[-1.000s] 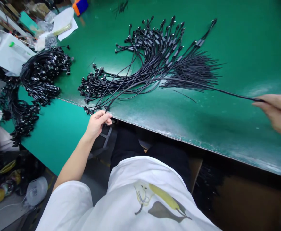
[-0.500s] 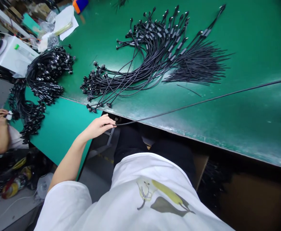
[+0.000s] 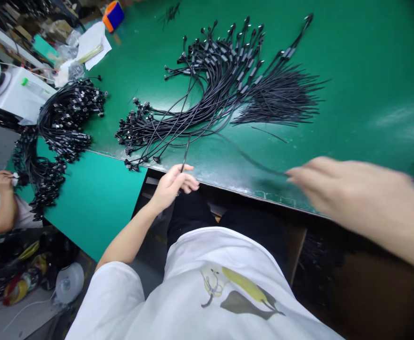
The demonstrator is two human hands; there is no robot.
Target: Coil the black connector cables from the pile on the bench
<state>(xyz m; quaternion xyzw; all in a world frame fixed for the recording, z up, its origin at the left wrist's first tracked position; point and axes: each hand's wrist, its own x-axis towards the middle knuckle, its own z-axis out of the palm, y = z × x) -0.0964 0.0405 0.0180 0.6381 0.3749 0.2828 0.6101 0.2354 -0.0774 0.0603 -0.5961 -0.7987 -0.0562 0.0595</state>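
Observation:
My left hand is at the near edge of the green table, its thumb and fingers closed on a thin black cable that sticks up from them. On the right, my right hand is smeared by motion, fingertips pinched together on a blurred black cable that curves off to the left. Whether both hands hold one cable I cannot tell. Just beyond lies a bundle of black cables with small connectors at their ends. Beside it is a spread of short black tubes or wires.
More black cables hang over the table's left corner onto a lower green surface. Papers, a white box and an orange-and-blue object stand at the back left. A co-worker's hand shows at far left.
My right hand has come into view from the right. The long cable stretched out to the right now bends in a blurred curve. My left hand has moved slightly right and turned upward.

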